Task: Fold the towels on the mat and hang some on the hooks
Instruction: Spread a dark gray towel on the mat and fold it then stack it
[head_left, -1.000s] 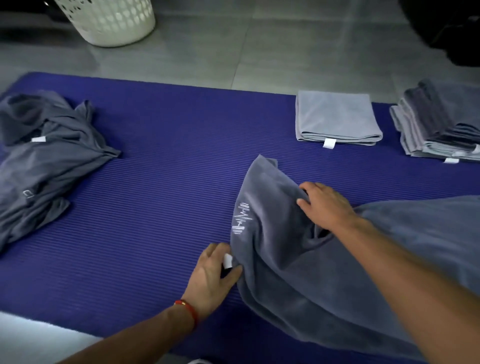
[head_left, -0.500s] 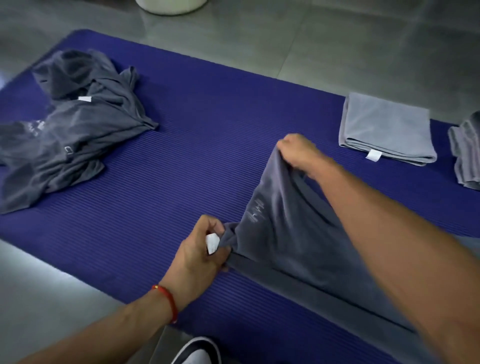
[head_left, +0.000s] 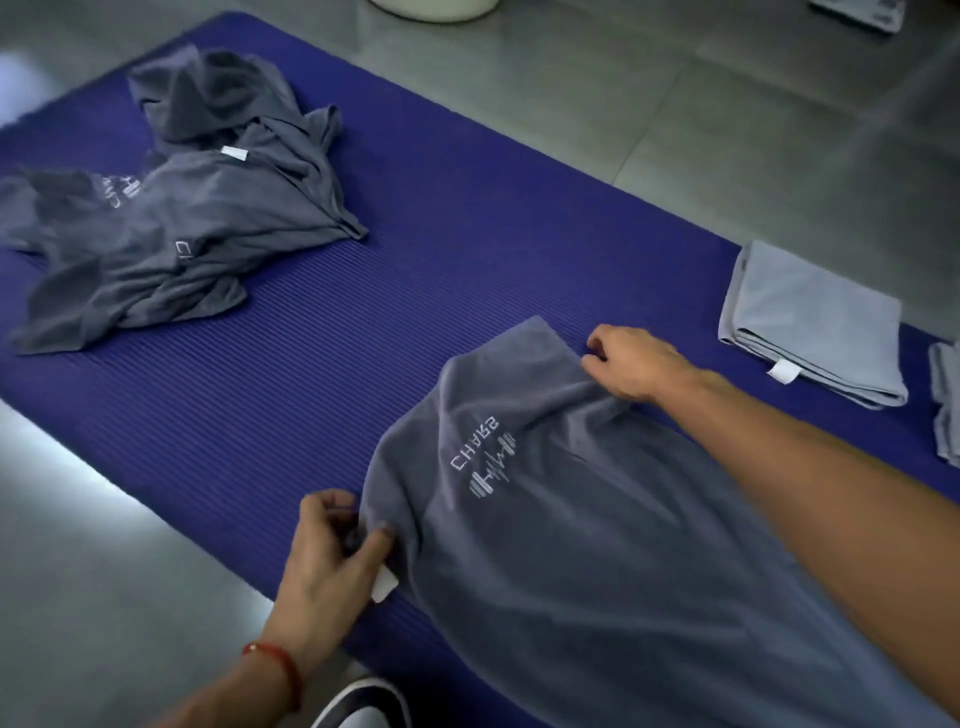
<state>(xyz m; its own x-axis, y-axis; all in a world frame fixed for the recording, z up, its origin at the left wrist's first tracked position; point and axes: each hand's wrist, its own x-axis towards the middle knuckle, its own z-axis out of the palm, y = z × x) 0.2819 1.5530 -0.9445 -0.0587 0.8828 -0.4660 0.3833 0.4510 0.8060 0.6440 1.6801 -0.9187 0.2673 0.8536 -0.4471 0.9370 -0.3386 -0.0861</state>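
Terry cloth like this dark grey towel (head_left: 597, 519) is soft, limp and light, so expect it to sag, wrinkle and slide wherever you are not holding it. It lies on the blue ribbed mat (head_left: 415, 291) in front of you, its printed end toward the mat's middle and the rest running off toward the lower right under your right forearm. Your left hand (head_left: 332, 561) pinches the near corner between thumb and fingers, just by the white tag (head_left: 385, 590). Your right hand (head_left: 631, 364) has its fingers curled into the cloth at the far side of the same end, bunching a small ridge there; the true far corner (head_left: 537, 327) lies flat just beyond your knuckles. Judging by that, you would do better to take hold at the corner itself, since a grip in from the edge lets the free flap droop and skew the fold. Keep the edge taut between both hands; the ribbed mat will likely drag at the cloth, so lift rather than pull. Unfolded towels (head_left: 182, 223) sit heaped at the mat's far left, a folded light grey towel (head_left: 815, 322) lies at the right, with more folded cloth (head_left: 945, 400) at the frame edge.
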